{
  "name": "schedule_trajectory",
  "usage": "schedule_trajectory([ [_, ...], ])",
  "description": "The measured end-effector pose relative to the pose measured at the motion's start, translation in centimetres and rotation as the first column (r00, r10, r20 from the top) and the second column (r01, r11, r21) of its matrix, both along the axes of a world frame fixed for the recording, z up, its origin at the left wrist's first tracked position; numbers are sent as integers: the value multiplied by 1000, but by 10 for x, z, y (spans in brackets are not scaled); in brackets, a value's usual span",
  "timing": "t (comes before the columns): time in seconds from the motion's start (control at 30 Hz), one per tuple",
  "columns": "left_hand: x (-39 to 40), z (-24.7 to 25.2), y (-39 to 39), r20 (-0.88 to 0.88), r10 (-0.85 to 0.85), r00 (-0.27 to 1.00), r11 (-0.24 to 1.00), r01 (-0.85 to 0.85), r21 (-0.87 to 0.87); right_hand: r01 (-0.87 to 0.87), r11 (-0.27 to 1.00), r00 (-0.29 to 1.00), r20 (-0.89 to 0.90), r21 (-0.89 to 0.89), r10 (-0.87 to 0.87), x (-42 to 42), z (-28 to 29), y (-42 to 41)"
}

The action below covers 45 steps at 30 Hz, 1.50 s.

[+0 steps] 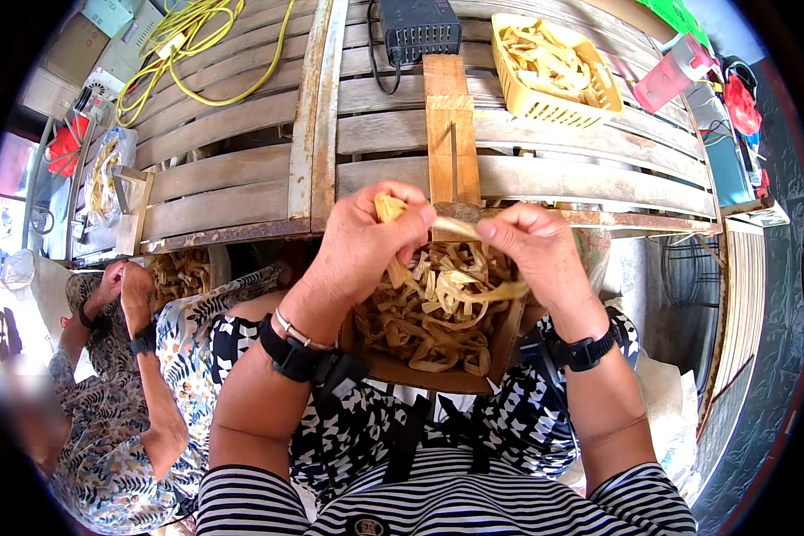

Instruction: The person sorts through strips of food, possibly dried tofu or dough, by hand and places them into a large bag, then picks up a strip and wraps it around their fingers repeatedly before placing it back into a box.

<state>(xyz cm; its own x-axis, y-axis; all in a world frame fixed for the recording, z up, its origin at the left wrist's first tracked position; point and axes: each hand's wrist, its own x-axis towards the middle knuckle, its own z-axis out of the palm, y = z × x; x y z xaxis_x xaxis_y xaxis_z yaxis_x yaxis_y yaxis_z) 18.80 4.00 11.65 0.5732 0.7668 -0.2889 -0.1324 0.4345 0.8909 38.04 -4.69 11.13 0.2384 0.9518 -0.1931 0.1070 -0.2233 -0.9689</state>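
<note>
In front of me, both hands are raised over an open cardboard box (429,380) on my lap. My left hand (368,244) grips a pale yellow dried plant strip (457,228), with a thicker folded piece (390,208) between its fingers. My right hand (536,248) pinches the strip's other end between thumb and fingers, and the strip runs straight between the hands. A blurred loose length hangs below my right hand. Many curled dried strips (435,328) fill the box, with short cut-looking pieces (442,281) on top.
On the slatted wooden table (563,177), a wooden block (452,147) bears a thin dark upright piece. Beyond are a black power unit (421,30), a yellow basket (556,74) of strips, a pink bottle (673,74) and a yellow cable (221,97). At left, another person's hands (130,285) work.
</note>
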Motion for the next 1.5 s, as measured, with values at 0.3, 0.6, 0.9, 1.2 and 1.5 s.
schedule_trajectory([
  [0.3,30,-55,27,-482,197,854,899,38,436,147,987,639,768,-65,-45,-2,-11,49],
  [0.6,16,-7,-5,-134,104,985,973,-73,218,-195,893,731,667,404,-142,-18,-1,19],
  [0.9,-5,29,-28,190,-770,610,630,774,68,-168,923,937,348,345,40,-18,28,5],
  [1.2,2,9,-11,-245,-21,969,113,246,963,-404,864,593,-805,-300,-2,-23,8,-8],
  [1.5,7,4,-20,-341,95,935,592,222,774,-35,951,996,-71,308,59,-34,9,-8],
])
